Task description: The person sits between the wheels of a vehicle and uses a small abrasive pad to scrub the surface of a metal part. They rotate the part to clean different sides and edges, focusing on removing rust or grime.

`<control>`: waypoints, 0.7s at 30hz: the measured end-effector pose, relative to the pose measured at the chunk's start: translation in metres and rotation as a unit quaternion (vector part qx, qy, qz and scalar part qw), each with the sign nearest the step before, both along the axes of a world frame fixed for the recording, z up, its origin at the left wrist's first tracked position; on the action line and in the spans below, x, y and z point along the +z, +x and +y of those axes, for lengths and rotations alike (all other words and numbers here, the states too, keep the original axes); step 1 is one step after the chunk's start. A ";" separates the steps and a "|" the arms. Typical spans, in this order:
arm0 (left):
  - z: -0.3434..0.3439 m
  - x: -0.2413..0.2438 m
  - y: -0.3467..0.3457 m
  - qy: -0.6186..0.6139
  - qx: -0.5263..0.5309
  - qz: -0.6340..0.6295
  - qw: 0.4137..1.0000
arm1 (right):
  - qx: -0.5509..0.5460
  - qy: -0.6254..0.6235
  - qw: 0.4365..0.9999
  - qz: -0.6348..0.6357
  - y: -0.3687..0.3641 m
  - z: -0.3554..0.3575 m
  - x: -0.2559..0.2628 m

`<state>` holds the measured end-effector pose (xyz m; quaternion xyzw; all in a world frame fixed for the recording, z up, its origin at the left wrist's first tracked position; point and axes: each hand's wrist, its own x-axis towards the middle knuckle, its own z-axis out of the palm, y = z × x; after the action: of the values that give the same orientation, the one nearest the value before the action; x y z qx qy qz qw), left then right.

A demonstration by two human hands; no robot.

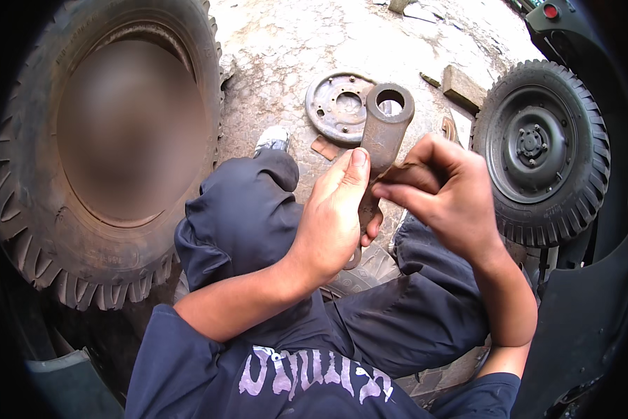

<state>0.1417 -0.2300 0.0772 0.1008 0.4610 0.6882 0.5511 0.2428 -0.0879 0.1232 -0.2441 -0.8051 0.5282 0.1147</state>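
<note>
My left hand (327, 225) is wrapped around the shank of a worn steel lever arm (387, 139), thumb along its near side. The arm's thick cylindrical end points away from me, and its round bore shows internal splines. A small eye at the narrow end (353, 259) shows below the left palm. My right hand (447, 191) pinches a thin brown scrap, perhaps abrasive paper or cloth (396, 171), against the arm's side. The fingers partly cover this scrap, so its full shape is hidden.
On the rough ground ahead lies a round metal backing plate (324, 107), beside a flat reddish fragment (324, 147). A large tyre (188, 230) stands at left, its centre blurred. To the right are a wheel (542, 173), a rectangular block (463, 89) and a curved brown piece (449, 128). Another tyre (364, 277) lies beneath me.
</note>
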 end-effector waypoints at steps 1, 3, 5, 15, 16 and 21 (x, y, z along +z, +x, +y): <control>0.000 0.001 0.001 -0.001 0.009 -0.007 1.000 | 0.018 0.048 0.999 -0.017 0.000 -0.002 -0.001; 0.002 0.002 0.003 0.001 0.021 -0.015 1.000 | -0.031 -0.026 0.999 0.021 -0.003 0.000 0.003; 0.004 0.003 0.005 0.009 0.024 -0.017 1.000 | -0.059 -0.071 0.991 0.098 -0.001 0.003 -0.002; 0.002 -0.003 0.001 -0.006 0.011 0.044 0.999 | -0.010 0.034 0.999 0.017 0.001 -0.001 0.008; 0.003 -0.002 0.002 -0.002 0.019 0.047 0.999 | 0.001 0.055 0.998 -0.005 0.002 -0.002 0.008; 0.003 -0.001 0.002 -0.009 0.018 0.070 0.997 | -0.039 -0.040 0.998 0.026 0.002 -0.005 0.006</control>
<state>0.1436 -0.2268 0.0761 0.1356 0.5065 0.6848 0.5060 0.2449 -0.0925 0.1288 -0.2660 -0.7701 0.5611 0.1464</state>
